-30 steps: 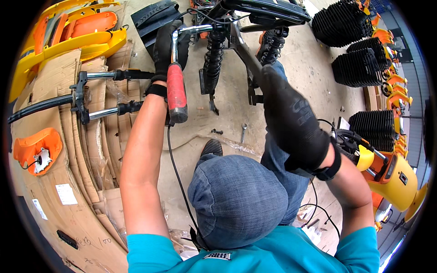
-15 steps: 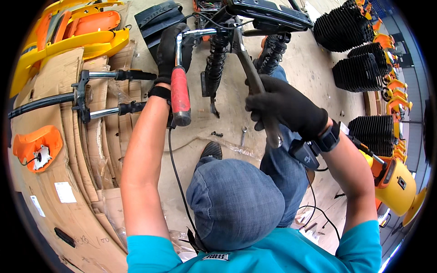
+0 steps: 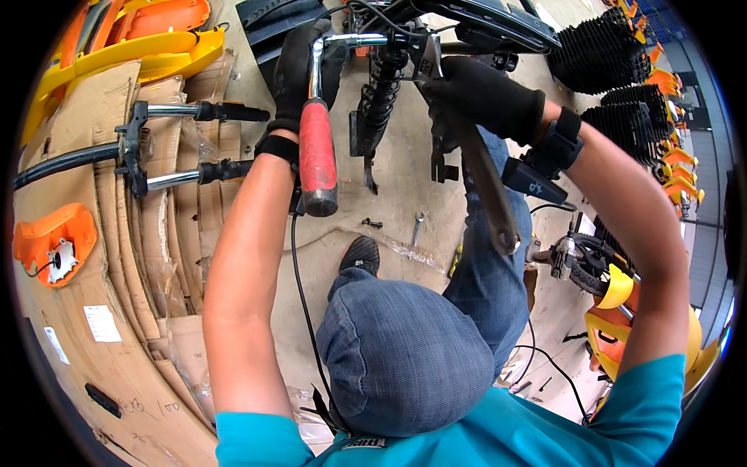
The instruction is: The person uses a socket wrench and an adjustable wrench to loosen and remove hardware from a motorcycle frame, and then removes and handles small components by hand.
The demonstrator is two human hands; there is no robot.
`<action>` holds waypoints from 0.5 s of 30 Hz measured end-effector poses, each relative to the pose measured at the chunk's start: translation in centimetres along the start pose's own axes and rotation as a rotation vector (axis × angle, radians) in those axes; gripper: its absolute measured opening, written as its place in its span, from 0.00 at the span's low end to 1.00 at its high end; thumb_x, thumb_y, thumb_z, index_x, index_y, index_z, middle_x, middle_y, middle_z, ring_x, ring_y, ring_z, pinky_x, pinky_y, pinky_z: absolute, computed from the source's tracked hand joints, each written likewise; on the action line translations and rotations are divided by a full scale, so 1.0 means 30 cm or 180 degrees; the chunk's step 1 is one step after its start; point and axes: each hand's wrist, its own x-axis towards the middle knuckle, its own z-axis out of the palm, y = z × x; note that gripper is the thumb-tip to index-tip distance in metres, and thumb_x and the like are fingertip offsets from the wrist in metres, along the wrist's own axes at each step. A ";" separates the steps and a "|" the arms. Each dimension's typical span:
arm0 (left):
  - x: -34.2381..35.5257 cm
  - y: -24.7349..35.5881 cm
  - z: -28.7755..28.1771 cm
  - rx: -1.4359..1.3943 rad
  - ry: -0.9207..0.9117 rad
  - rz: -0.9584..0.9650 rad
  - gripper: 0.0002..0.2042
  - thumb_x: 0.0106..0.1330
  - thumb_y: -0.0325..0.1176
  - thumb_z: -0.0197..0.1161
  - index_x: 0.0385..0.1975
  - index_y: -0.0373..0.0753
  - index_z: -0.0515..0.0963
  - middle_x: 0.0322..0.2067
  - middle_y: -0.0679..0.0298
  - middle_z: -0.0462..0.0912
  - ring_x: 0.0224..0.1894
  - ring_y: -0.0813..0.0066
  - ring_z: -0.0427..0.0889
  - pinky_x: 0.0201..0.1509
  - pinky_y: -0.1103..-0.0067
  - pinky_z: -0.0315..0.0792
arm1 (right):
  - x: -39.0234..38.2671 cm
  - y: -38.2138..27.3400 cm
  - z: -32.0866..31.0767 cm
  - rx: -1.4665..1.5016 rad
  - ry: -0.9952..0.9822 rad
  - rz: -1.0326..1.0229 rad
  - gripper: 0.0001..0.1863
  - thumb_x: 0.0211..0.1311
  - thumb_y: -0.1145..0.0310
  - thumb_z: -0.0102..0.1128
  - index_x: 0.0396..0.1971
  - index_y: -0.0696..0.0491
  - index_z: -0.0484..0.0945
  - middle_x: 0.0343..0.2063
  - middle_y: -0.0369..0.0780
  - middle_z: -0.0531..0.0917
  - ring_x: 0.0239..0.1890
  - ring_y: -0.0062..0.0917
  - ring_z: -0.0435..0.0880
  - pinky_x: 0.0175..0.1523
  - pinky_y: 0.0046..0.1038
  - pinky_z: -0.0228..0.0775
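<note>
Since holding near its head likely gives control, the right hand (image 3: 490, 97) grips the dark wrench (image 3: 491, 187), while the left hand (image 3: 295, 82), closure unclear, perhaps steadies the red-handled ratchet (image 3: 317, 148) crossing it.

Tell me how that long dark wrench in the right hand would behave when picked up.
The dark wrench is likely stiff, as it looks like solid metal. Its long, thick handle suggests some heft. With the right hand near its head end, it may tip toward the handle's free end.
</note>
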 end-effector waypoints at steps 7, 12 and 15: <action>-0.021 -0.072 -0.055 0.0036 0.0153 0.0233 0.14 0.60 0.34 0.61 0.43 0.35 0.76 0.39 0.53 0.79 0.45 0.58 0.79 0.50 0.70 0.72 | 0.031 0.040 -0.027 -0.0028 0.0223 0.0101 0.13 0.65 0.70 0.52 0.42 0.65 0.72 0.32 0.45 0.83 0.32 0.26 0.86 0.39 0.28 0.80; -0.016 -0.097 -0.007 -0.0139 0.0221 0.0457 0.15 0.60 0.35 0.62 0.44 0.35 0.76 0.40 0.54 0.79 0.45 0.59 0.79 0.50 0.71 0.72 | 0.052 0.203 -0.010 -0.0199 0.0951 -0.0196 0.16 0.67 0.66 0.53 0.51 0.57 0.68 0.25 0.37 0.77 0.25 0.21 0.79 0.31 0.25 0.73; -0.020 -0.130 -0.038 -0.0082 0.0257 0.0561 0.15 0.60 0.36 0.62 0.44 0.35 0.76 0.40 0.54 0.79 0.45 0.59 0.79 0.50 0.71 0.72 | 0.078 0.166 0.026 -0.0609 0.1427 -0.0180 0.18 0.67 0.56 0.55 0.38 0.59 0.79 0.21 0.42 0.80 0.19 0.24 0.79 0.25 0.27 0.70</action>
